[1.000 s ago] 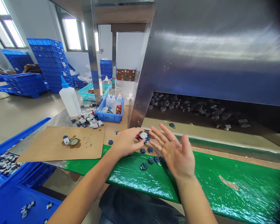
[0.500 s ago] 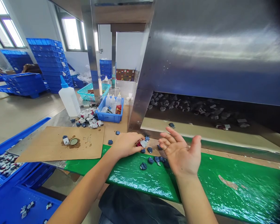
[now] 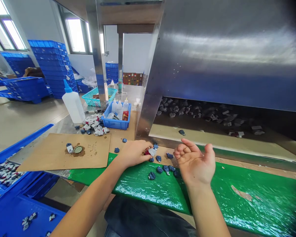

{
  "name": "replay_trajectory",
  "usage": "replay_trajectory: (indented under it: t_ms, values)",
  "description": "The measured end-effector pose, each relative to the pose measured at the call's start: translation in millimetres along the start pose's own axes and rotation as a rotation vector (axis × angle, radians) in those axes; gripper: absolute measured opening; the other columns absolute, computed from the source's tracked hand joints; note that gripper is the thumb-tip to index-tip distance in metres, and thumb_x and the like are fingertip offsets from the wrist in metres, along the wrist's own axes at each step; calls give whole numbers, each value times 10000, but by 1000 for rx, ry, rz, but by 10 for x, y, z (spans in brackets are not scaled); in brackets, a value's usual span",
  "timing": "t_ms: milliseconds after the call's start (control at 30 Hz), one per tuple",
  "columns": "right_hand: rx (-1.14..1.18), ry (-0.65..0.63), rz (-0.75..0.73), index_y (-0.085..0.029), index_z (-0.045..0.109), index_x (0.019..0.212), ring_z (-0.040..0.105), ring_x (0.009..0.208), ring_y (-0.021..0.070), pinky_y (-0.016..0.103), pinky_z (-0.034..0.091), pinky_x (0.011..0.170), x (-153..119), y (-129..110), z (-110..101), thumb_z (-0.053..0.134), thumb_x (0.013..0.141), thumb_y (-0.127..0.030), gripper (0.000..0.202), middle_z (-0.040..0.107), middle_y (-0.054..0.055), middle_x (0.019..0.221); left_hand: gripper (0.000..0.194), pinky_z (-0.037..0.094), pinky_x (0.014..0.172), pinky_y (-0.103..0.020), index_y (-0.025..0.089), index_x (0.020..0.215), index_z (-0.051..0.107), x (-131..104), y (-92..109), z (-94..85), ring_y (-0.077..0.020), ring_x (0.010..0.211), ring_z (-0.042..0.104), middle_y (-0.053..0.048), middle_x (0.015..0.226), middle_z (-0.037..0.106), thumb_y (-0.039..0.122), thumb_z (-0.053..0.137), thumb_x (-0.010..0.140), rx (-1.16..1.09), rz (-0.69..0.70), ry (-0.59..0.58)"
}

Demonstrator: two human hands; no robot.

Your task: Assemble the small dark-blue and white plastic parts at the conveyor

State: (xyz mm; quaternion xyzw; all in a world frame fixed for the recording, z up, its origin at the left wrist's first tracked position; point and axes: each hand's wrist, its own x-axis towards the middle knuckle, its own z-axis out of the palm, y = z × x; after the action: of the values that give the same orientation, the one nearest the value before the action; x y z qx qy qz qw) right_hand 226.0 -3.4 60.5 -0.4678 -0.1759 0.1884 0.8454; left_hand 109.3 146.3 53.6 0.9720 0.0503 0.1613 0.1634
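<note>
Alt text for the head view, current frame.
A person's left hand pinches a small white-and-red piece at a workbench; the right hand is palm up, half-open. Dark blue pieces lie between them. Further left: a cardboard sheet, a blue-capped bottle, a pile of pieces.

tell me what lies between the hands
In the head view, small dark blue pieces, plus a red-and-white piece touching the left hand.
</note>
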Motion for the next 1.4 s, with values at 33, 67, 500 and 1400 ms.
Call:
replay_trajectory:
  t_ms: [33, 67, 500, 1400]
  values:
    - [-1, -28, 6, -173, 640, 746, 493, 530, 132, 268, 420, 504, 2, 1, -8, 331, 792, -604, 533, 521, 29, 588, 326, 459, 691, -274, 246, 1113, 558, 0, -2, 1, -188, 883, 604, 4, 986, 654, 330, 556, 798, 0, 2, 0]
    - [1, -48, 13, -175, 643, 753, 492, 533, 135, 274, 423, 507, 5, 3, -15, 346, 785, -605, 524, 516, 27, 592, 327, 459, 693, -273, 247, 1114, 557, 0, -3, 2, -188, 883, 603, 4, 986, 653, 332, 556, 798, -1, 1, -1]
    - [137, -31, 27, -180, 461, 502, 318, 413, 95, 224, 297, 417, 27, 6, -86, 413, 784, -443, 389, 283, -37, 433, 332, 450, 669, -262, 262, 1117, 557, 3, 4, -4, -184, 875, 603, 10, 987, 655, 345, 551, 795, 6, -23, -14]
    - [235, -8, 142, -174, 445, 493, 258, 372, 77, 201, 266, 384, 12, -22, -54, 374, 799, -405, 390, 248, -45, 412, 320, 451, 687, -269, 256, 1080, 575, -3, 0, 0, -194, 913, 607, 8, 1004, 658, 388, 576, 788, 15, 10, -14]
